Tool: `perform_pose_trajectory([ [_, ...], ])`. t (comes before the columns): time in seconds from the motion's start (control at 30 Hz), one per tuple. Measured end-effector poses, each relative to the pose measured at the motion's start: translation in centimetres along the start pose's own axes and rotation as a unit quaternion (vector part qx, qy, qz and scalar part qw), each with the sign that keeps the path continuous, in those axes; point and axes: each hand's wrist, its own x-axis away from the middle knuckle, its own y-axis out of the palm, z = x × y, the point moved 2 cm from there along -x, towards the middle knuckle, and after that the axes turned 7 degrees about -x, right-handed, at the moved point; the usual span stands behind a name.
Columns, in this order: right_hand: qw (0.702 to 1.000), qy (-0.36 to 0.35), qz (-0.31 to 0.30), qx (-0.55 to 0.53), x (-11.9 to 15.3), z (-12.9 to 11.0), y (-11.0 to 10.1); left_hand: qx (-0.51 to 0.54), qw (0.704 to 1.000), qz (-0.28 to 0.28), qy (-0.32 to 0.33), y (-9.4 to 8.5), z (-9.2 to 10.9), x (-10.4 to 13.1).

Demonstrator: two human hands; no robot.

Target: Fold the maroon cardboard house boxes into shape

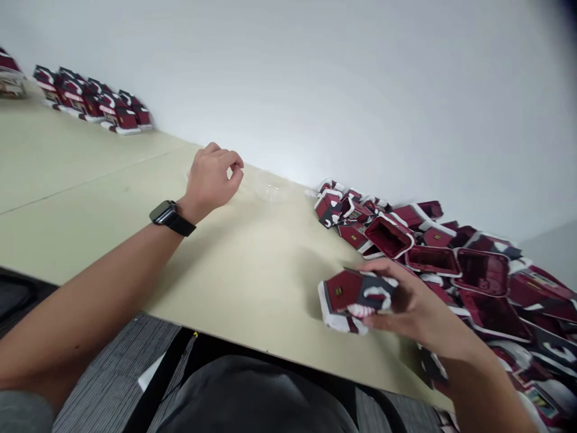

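Note:
My right hand (408,307) grips a small toy house (345,294) by its roof. The house has dark red walls, a dark grey roof with white snow patches, a pink-striped awning and a white base, and it is tilted above the table. My left hand (214,177), with a dark watch on the wrist, is raised over the table toward the wall. Its thumb and forefinger meet in a pinch, and what they hold, if anything, I cannot make out. Just right of that hand lies a clear, see-through plastic piece (270,191).
A large pile of similar red houses (433,258) covers the right side, several showing hollow undersides. More houses (92,99) stand upright in a group at the far left. The pale table (243,270) meets a white wall (288,90). Its front edge runs close to my body.

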Motion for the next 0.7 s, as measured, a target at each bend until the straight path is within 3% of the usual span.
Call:
perform_pose_trajectory([
  [0.1,0.999,0.033,-0.021,-0.001,1.6,1.5,0.3,0.004,1.000,-0.010,-0.003,0.1,-0.2,0.0],
  [0.23,0.997,0.040,-0.055,-0.036,-0.1,1.7,1.7,0.003,1.000,-0.023,-0.014,0.3,-0.5,0.0],
  [0.37,0.996,-0.026,-0.081,-0.033,-4.7,-0.1,3.5,-0.010,0.999,-0.029,-0.017,0.3,-0.6,0.0],
  [0.5,0.990,-0.082,-0.108,-0.033,-11.0,-1.7,5.3,-0.032,0.998,-0.043,-0.018,0.5,-1.0,-0.1],
  [0.6,0.990,-0.097,-0.093,-0.036,-15.5,-1.9,6.0,-0.042,0.998,-0.042,-0.015,0.7,-1.4,-0.1],
  [0.7,0.991,-0.094,-0.073,-0.057,-18.3,-2.0,5.8,-0.048,0.998,-0.032,-0.015,0.7,-1.6,0.0],
])
